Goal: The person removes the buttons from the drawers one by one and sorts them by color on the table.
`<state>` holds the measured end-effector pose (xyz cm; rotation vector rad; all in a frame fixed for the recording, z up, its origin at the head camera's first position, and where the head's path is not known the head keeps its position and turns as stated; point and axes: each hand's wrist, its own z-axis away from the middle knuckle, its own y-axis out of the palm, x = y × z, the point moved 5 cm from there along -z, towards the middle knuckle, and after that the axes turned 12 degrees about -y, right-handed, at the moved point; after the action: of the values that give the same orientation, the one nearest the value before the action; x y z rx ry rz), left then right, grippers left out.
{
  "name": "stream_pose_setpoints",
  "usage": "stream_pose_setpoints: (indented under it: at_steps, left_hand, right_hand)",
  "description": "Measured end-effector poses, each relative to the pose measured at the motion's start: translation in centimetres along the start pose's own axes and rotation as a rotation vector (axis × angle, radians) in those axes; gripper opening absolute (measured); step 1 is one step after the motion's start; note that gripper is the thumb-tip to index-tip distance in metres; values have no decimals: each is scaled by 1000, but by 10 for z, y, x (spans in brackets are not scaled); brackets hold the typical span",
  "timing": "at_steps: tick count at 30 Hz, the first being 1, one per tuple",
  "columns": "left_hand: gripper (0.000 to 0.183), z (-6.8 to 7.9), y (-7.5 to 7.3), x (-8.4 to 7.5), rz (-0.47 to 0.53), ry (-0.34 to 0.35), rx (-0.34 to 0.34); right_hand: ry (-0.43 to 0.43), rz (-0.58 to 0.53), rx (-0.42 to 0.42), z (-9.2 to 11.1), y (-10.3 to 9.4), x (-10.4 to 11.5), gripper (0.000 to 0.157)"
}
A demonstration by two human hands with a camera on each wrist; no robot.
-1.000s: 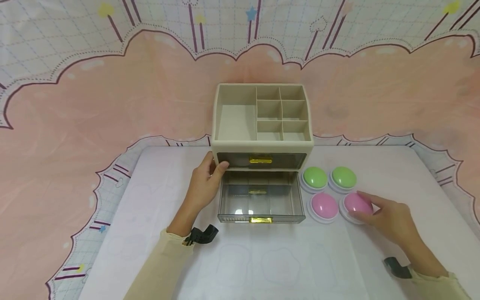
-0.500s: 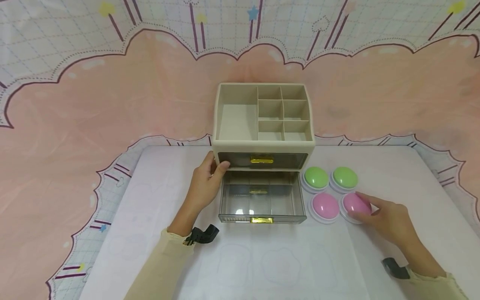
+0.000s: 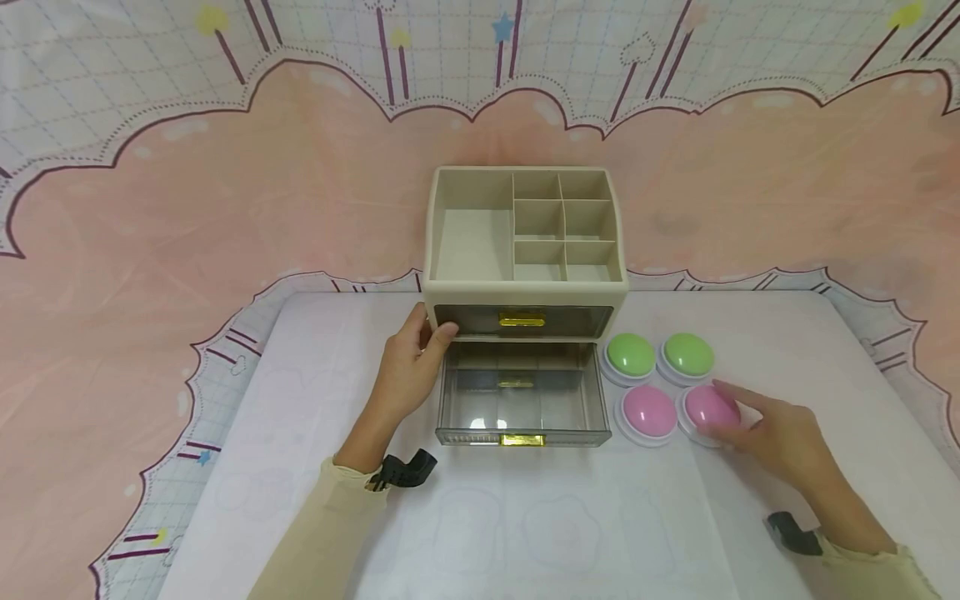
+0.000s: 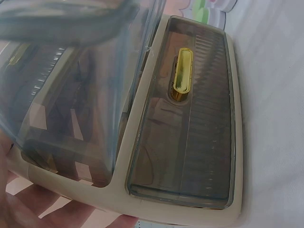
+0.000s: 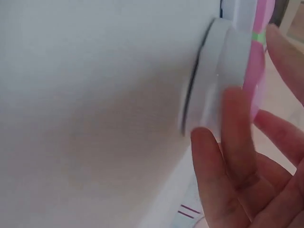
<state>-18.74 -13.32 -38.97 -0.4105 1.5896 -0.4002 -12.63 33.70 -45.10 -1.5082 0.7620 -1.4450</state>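
My left hand [image 3: 408, 367] grips the left side of a cream desktop drawer organizer [image 3: 525, 287], thumb at its front edge. In the left wrist view its fingers [image 4: 71, 213] lie along the organizer's side. The organizer's lower, smoky clear drawer [image 3: 521, 437] is pulled out and holds nothing; the upper drawer [image 3: 480, 322] is closed. My right hand [image 3: 783, 437] touches the right side of a pink domed push button [image 3: 708, 406] with a white base. In the right wrist view its fingers [image 5: 237, 133] stretch loosely beside that base [image 5: 209, 80].
Left of that button stands another pink one [image 3: 648, 411], with two green ones [image 3: 630, 355] behind, all close together at the drawer's right. The organizer's top has open compartments [image 3: 474, 246]. A white cover [image 3: 540, 533] lies on the table; a patterned cloth [image 3: 225, 208] hangs behind.
The right-hand pink button has shifted slightly left, closer to the other pink one, while my right fingertips stay at its side. My left hand and the organizer have not moved.
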Motion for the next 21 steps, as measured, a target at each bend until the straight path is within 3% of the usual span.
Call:
stream_pose_setpoints:
  at_steps: [3, 7, 13, 15, 21]
  left_hand:
    - [48, 0, 0, 0, 1, -3, 1]
    - [48, 0, 0, 0, 2, -2, 3]
    - [46, 0, 0, 0, 10, 7, 4]
    - [45, 0, 0, 0, 11, 7, 4]
    - [47, 0, 0, 0, 2, -5, 4]
  right_hand:
    - [-30, 29, -55, 0, -6, 8, 82]
    - [-105, 43, -189, 3, -16, 28, 74]
    - [-174, -26, -286, 6, -22, 66, 63]
    - [-239, -53, -339, 8, -23, 80, 59]
    - [-542, -178, -493, 16, -25, 128, 52]
